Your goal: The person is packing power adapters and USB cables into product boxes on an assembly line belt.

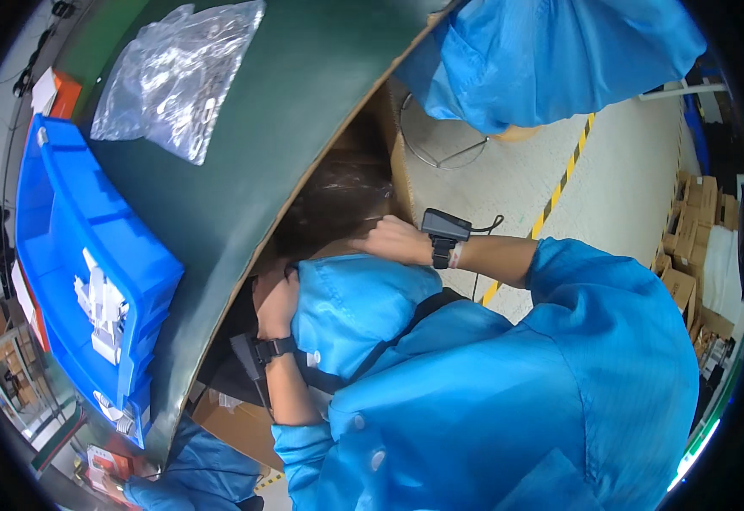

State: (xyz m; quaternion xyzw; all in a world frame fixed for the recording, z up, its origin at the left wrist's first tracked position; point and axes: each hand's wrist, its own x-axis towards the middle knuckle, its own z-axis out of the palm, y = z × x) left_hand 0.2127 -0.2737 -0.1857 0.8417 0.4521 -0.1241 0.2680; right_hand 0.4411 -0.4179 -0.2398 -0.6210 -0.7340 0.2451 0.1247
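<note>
Below the table's edge stands an open cardboard box (400, 175), with dark, shiny plastic (342, 192) inside it. My right hand (396, 241) is closed over the box's near rim, its fingers curled toward the inside. Further left, my left hand (276, 302) is at the same rim, close to the table edge; its fingertips lie in shadow and are partly hidden. Each wrist carries a black strapped device, the right one (447, 226) trailing a cable. My blue work jacket (355, 311) bulges up between both hands.
A green table (261, 111) bears a clear plastic bag (184, 77) and a blue bin (146, 255) with white plastic parts (103, 307). Blue-sleeved people sit at the far right (559, 60) and lower left (193, 468). Stacked cartons (687, 230) stand beyond a striped floor line.
</note>
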